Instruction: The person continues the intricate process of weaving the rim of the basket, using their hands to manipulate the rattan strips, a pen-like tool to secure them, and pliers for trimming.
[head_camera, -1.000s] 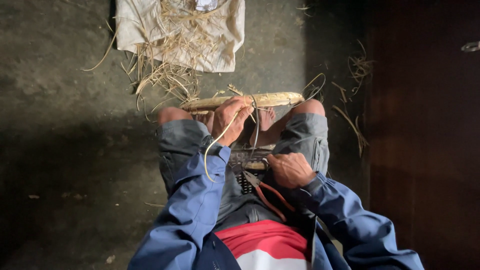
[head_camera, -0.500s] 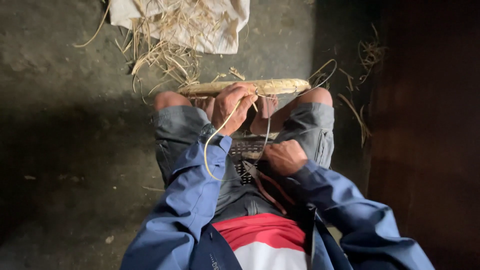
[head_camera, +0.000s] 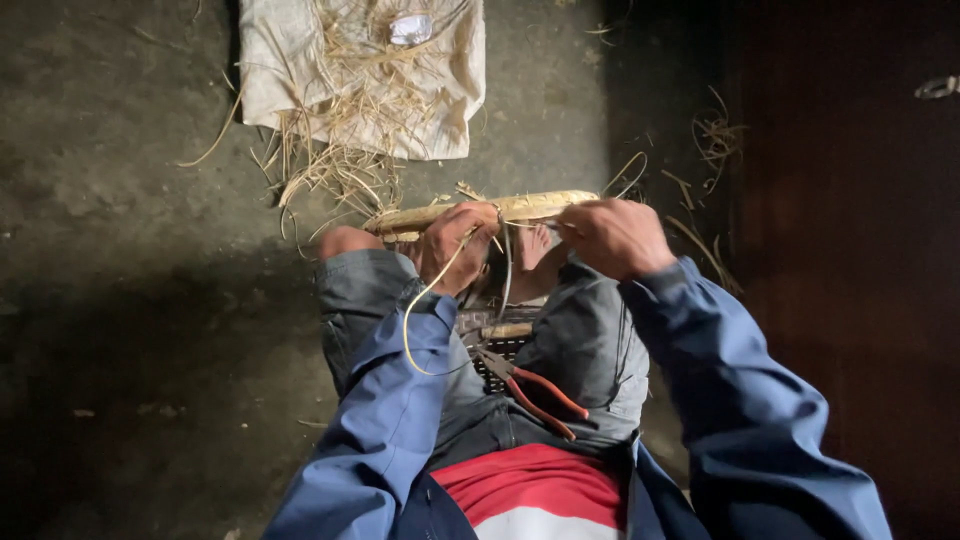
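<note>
Head view, left hand gripping straw bundle, right hand alongside

Red-handled pliers lie in the lap; straw-strewn white cloth beyond.
</note>
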